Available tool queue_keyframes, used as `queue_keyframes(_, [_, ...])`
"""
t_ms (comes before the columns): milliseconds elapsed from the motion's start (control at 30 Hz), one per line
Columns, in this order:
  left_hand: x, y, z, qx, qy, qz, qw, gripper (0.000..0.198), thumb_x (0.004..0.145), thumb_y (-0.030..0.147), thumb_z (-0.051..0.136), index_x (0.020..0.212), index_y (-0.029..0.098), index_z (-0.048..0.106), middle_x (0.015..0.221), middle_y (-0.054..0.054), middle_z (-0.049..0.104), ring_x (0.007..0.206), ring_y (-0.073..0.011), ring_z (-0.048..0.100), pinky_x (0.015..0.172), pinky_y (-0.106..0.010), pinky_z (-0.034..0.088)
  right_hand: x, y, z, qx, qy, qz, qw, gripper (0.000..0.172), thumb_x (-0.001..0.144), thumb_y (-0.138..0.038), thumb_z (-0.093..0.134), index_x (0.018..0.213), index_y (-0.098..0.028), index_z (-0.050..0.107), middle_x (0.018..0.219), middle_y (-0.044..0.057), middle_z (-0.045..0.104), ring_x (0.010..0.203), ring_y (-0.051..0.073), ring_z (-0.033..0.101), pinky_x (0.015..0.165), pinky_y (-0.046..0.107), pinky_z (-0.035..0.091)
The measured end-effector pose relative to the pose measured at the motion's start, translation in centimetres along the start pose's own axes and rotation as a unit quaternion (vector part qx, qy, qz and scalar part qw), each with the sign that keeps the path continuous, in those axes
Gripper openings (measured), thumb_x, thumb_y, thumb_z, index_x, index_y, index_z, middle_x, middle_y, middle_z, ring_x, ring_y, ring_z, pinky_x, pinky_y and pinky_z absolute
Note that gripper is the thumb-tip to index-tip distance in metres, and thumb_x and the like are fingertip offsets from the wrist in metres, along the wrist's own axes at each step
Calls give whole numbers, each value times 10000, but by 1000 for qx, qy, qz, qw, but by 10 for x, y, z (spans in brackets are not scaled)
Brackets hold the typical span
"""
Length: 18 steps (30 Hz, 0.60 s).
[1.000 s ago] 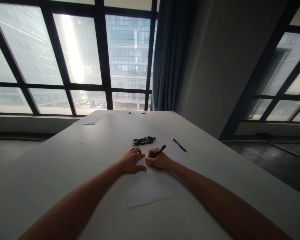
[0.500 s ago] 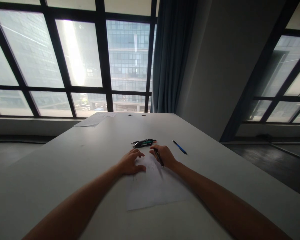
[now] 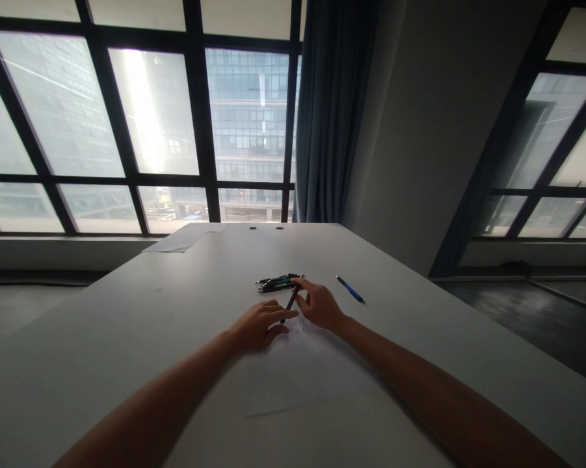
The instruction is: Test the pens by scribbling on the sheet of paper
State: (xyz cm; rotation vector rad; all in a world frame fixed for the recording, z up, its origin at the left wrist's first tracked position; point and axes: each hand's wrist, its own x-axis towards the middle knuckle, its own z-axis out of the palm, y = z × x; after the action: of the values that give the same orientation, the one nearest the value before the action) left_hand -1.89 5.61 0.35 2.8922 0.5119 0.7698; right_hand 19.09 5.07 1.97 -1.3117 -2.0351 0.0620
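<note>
A black pen [image 3: 291, 300] slants between my two hands, its upper end in the fingers of my right hand [image 3: 319, 304]. The pen's lower end reaches the fingers of my left hand [image 3: 262, 325], which rests over the upper left of a white sheet of paper [image 3: 302, 383]. Whether the left fingers grip the pen or only touch it is too small to tell. Faint marks show on the paper near the hands. Just beyond the hands lies a bunch of several dark pens [image 3: 276, 283], one with a green part.
A blue pen [image 3: 350, 290] lies on the white table [image 3: 214, 273] to the right of the hands. More paper sheets [image 3: 178, 239] lie at the far left edge. Two small dark discs sit at the far end, before windows and a blue curtain [image 3: 324, 117].
The pen in my right hand has swung so its lower end points left, toward my left hand. My left fingers have stretched rightward to the pen.
</note>
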Motion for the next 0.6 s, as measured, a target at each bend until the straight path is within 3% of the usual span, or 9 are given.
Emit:
queue_keyframes(200, [-2, -3, 4, -12, 7, -9, 1000, 351, 951, 315, 425, 1230, 202, 605, 941, -111, 680, 871, -202, 569, 802, -323, 471, -2, -6, 1, 123, -25, -4, 992, 426, 864, -227, 496, 1285, -166, 511, 1020, 80, 677, 551, 101, 572, 582, 254, 494])
queue_keyframes(333, [-2, -7, 7, -15, 16, -8, 1000, 443, 936, 176, 367, 1364, 216, 475, 921, -96, 670, 856, -187, 577, 785, -312, 488, 2, -9, 1, 229, 0, 31, 973, 422, 830, -306, 563, 1231, -181, 517, 1071, 79, 640, 625, 114, 623, 573, 242, 526])
queue_keyframes(433, [-3, -9, 9, -6, 57, -9, 998, 512, 922, 140, 348, 1429, 212, 361, 1034, -98, 672, 871, -176, 596, 804, -326, 505, 10, 0, -4, 282, 49, 74, 955, 369, 826, -267, 533, 1187, -190, 526, 998, 59, 630, 680, 129, 652, 610, 250, 552])
queue_keyframes(533, [-4, -10, 9, 27, 90, -26, 995, 368, 931, 202, 391, 1269, 200, 538, 1047, -94, 688, 912, -194, 613, 832, -357, 509, 19, 24, -15, 277, 106, 108, 949, 388, 822, -217, 476, 1206, -195, 526, 974, 45, 609, 655, 122, 655, 630, 268, 564])
queue_keyframes(600, [-5, -9, 7, 51, 84, -48, 994, 282, 929, 258, 428, 1106, 194, 638, 1001, -90, 702, 917, -209, 620, 835, -366, 510, 24, 46, -26, 222, 123, 113, 961, 480, 824, -209, 464, 1304, -224, 471, 1020, 49, 615, 579, 103, 628, 600, 276, 557])
